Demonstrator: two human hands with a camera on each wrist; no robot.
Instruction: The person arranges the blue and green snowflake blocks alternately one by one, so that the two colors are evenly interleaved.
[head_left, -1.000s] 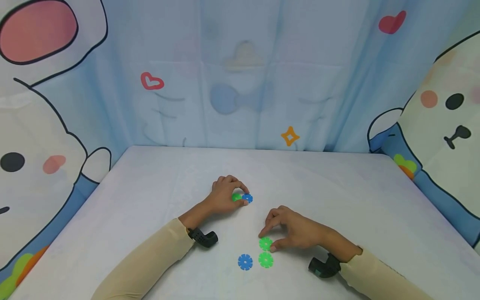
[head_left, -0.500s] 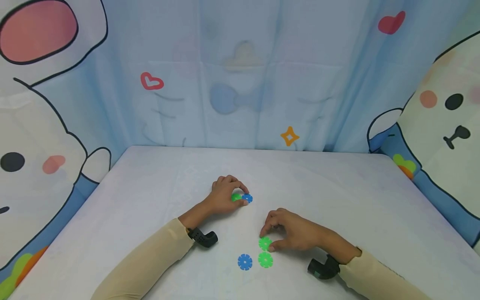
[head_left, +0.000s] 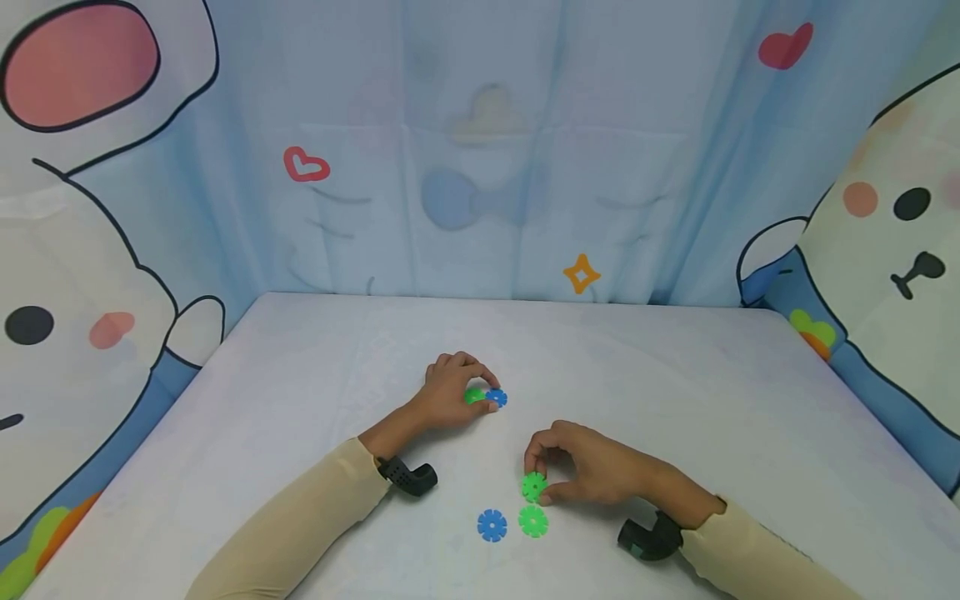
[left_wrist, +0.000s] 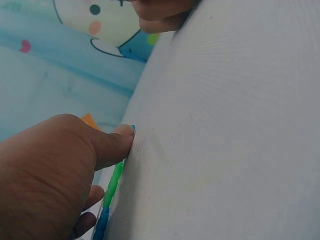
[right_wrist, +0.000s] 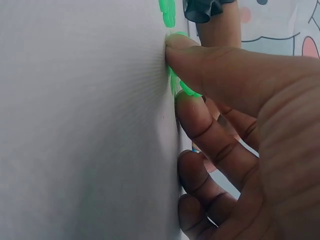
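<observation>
Toward the middle of the table, my left hand (head_left: 448, 393) pinches a blue notched plastic disc (head_left: 497, 398) between thumb and fingertip. A green notched disc (head_left: 474, 395) adjoins it under the palm. The left wrist view shows another blue disc (left_wrist: 101, 224) beyond the green one, in line with it. Nearer the front, my right hand (head_left: 592, 467) pinches a green notched disc (head_left: 534, 487) by its edges; in the right wrist view this disc (right_wrist: 190, 89) tilts up from the cloth. Just below it lies a second green disc (head_left: 533, 522), with a loose blue disc (head_left: 492, 526) to its left.
A white cloth covers the table (head_left: 360, 333). Behind it hangs a light blue curtain (head_left: 480, 208) with cartoon prints. Black wrist devices sit on the left wrist (head_left: 407, 477) and the right wrist (head_left: 651, 537).
The right fingers have closed in on the upper green disc and now grip it, its edge slightly raised. The left hand and the two loose discs stay where they were.
</observation>
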